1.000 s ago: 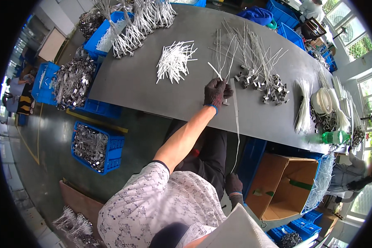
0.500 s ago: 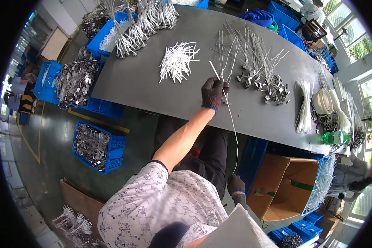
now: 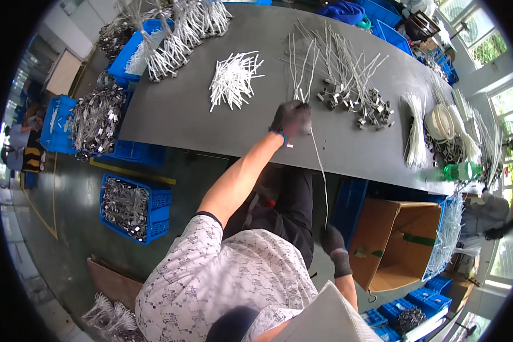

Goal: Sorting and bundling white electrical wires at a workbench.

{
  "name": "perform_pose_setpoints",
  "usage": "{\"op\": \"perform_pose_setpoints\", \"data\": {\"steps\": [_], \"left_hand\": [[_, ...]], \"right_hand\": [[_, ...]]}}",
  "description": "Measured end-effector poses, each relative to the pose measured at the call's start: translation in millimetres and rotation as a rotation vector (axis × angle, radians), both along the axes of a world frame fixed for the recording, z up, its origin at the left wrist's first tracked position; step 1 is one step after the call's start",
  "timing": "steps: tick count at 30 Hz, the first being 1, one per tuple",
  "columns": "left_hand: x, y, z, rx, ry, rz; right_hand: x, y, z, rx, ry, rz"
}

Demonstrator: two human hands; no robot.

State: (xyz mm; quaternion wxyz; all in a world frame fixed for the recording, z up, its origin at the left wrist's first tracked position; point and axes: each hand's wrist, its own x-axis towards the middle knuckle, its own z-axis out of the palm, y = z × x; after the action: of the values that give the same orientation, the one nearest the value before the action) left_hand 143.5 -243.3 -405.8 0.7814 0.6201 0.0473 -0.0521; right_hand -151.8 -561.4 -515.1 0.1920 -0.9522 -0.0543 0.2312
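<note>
My left hand (image 3: 292, 119), in a dark knit glove and partly smeared, is closed at the table's front edge. From it a thin pale wire (image 3: 321, 171) hangs down over the edge to my right hand (image 3: 332, 239). That hand, also gloved, grips the wire's lower part beside my leg. Beyond my left fingers several grey wires (image 3: 293, 62) fan out across the table, with short white sleeves (image 3: 302, 95) near the fingertips. Left of them lies a pile of white tubes (image 3: 233, 80). To the right are wires ending in dark connectors (image 3: 356, 102).
Bundled wires (image 3: 182, 43) crowd the grey table's (image 3: 182, 108) far left. At its right stand a white wire bundle (image 3: 414, 134), a tape-like roll (image 3: 440, 122) and a green bottle (image 3: 463, 171). An open cardboard box (image 3: 402, 245) and a blue crate (image 3: 134, 205) sit below.
My left hand has shifted slightly and turned; the white tube that stuck up from it no longer shows there. My right hand has risen a little, with more of its forearm showing.
</note>
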Motion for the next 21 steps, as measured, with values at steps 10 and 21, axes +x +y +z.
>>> {"op": "perform_pose_setpoints", "data": {"steps": [10,21], "left_hand": [[-84.4,-53.9,-19.9,0.075,-0.051,-0.322],[-66.3,-26.3,-20.3,-0.024,0.171,-0.284]], "right_hand": [[171.2,102.3,85.6,0.901,-0.38,-0.416],[215.3,122.0,45.7,1.146,-0.059,-0.646]]}}
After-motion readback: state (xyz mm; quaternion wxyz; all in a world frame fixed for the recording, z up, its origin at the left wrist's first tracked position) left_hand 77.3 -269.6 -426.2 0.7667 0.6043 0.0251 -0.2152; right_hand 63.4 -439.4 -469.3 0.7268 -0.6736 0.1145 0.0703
